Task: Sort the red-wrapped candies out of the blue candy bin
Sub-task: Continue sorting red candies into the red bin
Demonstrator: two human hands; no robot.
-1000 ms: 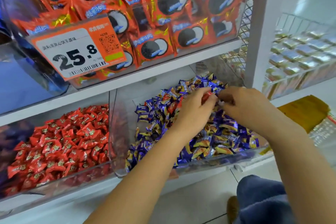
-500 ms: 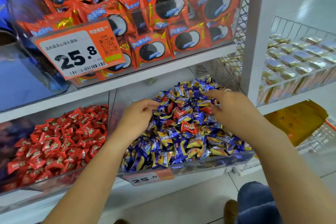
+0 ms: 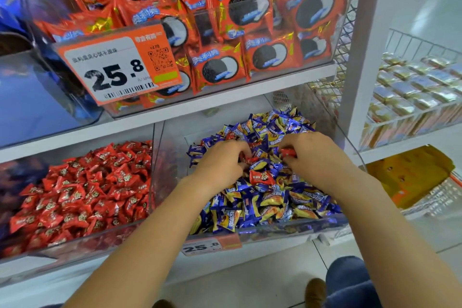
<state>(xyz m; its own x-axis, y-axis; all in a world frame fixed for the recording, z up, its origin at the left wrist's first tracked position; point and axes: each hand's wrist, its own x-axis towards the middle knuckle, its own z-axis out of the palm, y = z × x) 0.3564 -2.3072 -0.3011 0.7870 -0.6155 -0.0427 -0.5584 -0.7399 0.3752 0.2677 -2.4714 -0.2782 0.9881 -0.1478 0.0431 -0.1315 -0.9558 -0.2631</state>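
Both hands in blue candy bin point(image 3: 275, 234): left hand point(image 3: 220, 165) fingers curled into pile, hold unclear; right hand point(image 3: 312, 155) pinches a red candy point(image 3: 288, 152).

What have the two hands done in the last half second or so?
The left hand moved from the blue bin's left edge back into the middle of the pile, fingers curled over red-wrapped candies. The right hand stayed on the pile and now pinches a red candy. A red candy lies loose between them. The red bin and price tag are unchanged.
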